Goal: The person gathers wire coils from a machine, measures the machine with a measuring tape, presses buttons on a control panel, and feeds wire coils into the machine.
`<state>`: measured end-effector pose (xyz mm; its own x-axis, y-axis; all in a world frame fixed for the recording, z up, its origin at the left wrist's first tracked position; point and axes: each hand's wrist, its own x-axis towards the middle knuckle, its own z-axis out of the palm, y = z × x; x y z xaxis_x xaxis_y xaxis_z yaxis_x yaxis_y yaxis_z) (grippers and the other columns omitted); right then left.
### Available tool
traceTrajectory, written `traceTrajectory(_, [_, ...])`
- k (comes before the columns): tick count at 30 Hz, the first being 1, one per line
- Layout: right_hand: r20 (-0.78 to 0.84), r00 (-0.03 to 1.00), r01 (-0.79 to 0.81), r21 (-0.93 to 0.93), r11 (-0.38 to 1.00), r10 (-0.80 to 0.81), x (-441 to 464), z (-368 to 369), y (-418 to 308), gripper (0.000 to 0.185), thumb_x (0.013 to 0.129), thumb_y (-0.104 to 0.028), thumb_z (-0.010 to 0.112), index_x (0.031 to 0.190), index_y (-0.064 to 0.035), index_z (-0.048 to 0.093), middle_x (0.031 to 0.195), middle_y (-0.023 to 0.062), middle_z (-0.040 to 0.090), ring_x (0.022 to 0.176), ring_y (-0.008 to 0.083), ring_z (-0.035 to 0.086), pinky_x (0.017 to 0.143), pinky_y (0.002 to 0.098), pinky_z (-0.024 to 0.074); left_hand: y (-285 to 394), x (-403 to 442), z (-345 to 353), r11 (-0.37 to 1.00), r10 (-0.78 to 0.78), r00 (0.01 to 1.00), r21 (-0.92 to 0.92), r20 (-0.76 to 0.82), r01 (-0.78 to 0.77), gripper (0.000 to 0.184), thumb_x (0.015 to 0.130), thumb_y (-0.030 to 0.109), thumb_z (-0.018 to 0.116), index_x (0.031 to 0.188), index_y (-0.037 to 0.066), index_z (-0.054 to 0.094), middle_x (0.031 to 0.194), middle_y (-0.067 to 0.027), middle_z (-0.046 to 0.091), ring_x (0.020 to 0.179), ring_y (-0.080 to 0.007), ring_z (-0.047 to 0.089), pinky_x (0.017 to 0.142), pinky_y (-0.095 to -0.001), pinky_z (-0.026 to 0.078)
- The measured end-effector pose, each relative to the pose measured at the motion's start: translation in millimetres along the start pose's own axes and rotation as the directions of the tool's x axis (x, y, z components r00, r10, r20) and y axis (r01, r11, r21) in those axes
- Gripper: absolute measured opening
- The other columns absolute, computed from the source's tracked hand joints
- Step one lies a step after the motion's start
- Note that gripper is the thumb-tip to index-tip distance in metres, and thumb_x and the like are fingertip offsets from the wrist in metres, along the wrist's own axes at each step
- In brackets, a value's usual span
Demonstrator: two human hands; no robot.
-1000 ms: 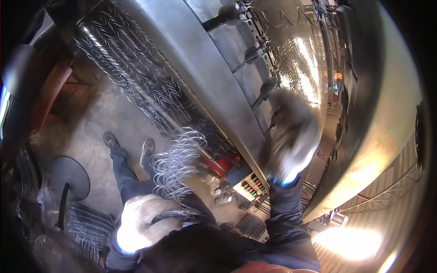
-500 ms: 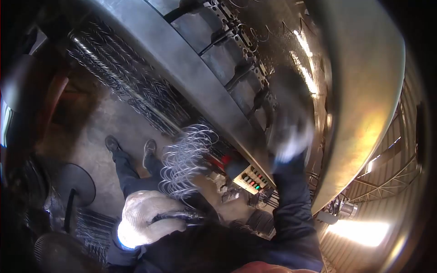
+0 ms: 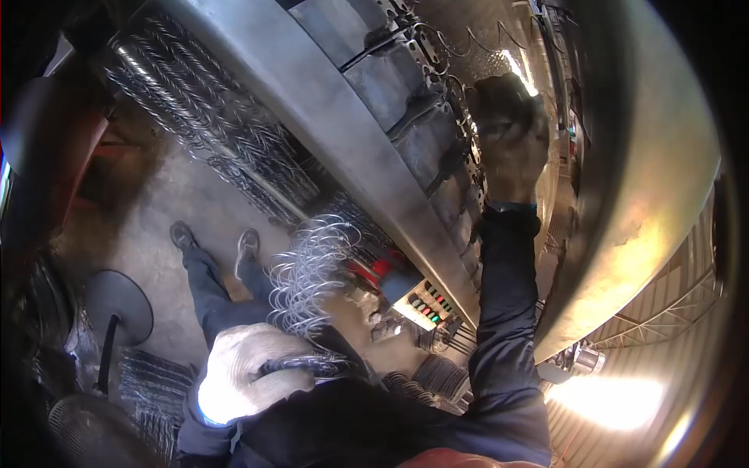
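Note:
My left hand [image 3: 253, 370], in a pale knit glove with dark fingertips, is closed low in front of my body. From its fingers rises a loose bundle of wire coil springs [image 3: 312, 269]. My right hand [image 3: 511, 129], gloved and in shadow, reaches far into the machine. It is beside a row of metal clamps [image 3: 472, 152] along the machine bed; its fingers are too dark to make out. Beyond that hand a long wire coil [image 3: 476, 39] runs along the bed.
A broad metal beam [image 3: 328, 117] crosses in front of me, with many springs [image 3: 211, 117] hanging beside it. A button panel [image 3: 427, 304] sits at the beam's near end. A curved metal cover [image 3: 647, 195] stands on the right. A round stool [image 3: 121, 308] is at lower left.
My right hand has moved farther up along the clamps and into shadow. My left hand keeps the springs in nearly the same place. The view has shifted slightly.

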<state>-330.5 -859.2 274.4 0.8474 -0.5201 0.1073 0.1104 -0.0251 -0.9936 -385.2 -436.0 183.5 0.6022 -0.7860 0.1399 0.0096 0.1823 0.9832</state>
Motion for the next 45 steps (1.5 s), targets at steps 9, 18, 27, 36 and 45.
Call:
traceTrajectory(9, [-0.046, 0.997, -0.063, 0.064, 0.996, 0.066, -3, 16, 5, 0.057, 0.111, -0.042, 0.049, 0.143, 0.0052, 0.052, 0.125, 0.0223, 0.065, 0.115, 0.0344, 0.064, 0.110, 0.0559, 0.0502, -14, 1, 9, 0.997, 0.078, 0.996, 0.010, -0.032, -0.078, 0.021, 0.063, 0.019, 0.084, 0.081, 0.009, 0.078, 0.088, -0.0125, 0.075, 0.071, -0.0285, 0.071, 0.064, -0.0371, 0.055])
traceTrajectory(18, [0.389, 0.905, -0.250, 0.161, 0.955, 0.171, 0, -25, -4, 0.064, 0.114, -0.045, 0.034, 0.150, 0.0051, 0.049, 0.149, 0.0291, 0.056, 0.141, 0.0383, 0.050, 0.124, 0.0546, 0.0329, -33, -18, 17, 0.998, 0.057, 0.997, 0.030, -0.061, -0.055, 0.021, 0.061, 0.020, 0.081, 0.080, 0.012, 0.079, 0.089, -0.0118, 0.075, 0.071, -0.0276, 0.070, 0.062, -0.0369, 0.054])
traceTrajectory(27, [0.857, 0.412, 0.578, -0.508, 0.638, 0.310, -142, 114, -23, 0.039, 0.078, -0.030, 0.080, 0.108, -0.0070, 0.072, 0.116, 0.0178, 0.066, 0.115, 0.0414, 0.063, 0.101, 0.0544, 0.0488, -8, -5, 18, 0.992, 0.122, 0.993, 0.020, 0.000, -0.122, 0.021, 0.062, 0.025, 0.078, 0.081, 0.015, 0.079, 0.090, -0.0112, 0.074, 0.070, -0.0276, 0.070, 0.059, -0.0385, 0.053])
traceTrajectory(36, [0.728, 0.665, 0.747, -0.654, 0.119, -0.168, -123, 1, -50, 0.042, 0.106, -0.038, 0.054, 0.116, 0.0001, 0.068, 0.124, 0.0215, 0.067, 0.108, 0.0411, 0.067, 0.094, 0.0552, 0.0521, 5, 2, 33, 0.973, 0.229, 0.971, 0.019, 0.072, -0.231, 0.020, 0.062, 0.024, 0.076, 0.080, 0.016, 0.077, 0.089, -0.0093, 0.076, 0.071, -0.0266, 0.072, 0.062, -0.0380, 0.055])
traceTrajectory(45, [0.014, 0.991, 0.130, -0.364, 0.922, -0.134, -35, -104, 11, 0.057, 0.112, -0.036, 0.045, 0.146, 0.0093, 0.051, 0.139, 0.0302, 0.061, 0.136, 0.0418, 0.054, 0.124, 0.0666, 0.0289, -10, -13, 64, 0.969, 0.226, 0.974, 0.101, 0.004, -0.225, 0.022, 0.061, 0.021, 0.080, 0.080, 0.011, 0.077, 0.093, -0.0127, 0.076, 0.075, -0.0297, 0.072, 0.064, -0.0389, 0.056])
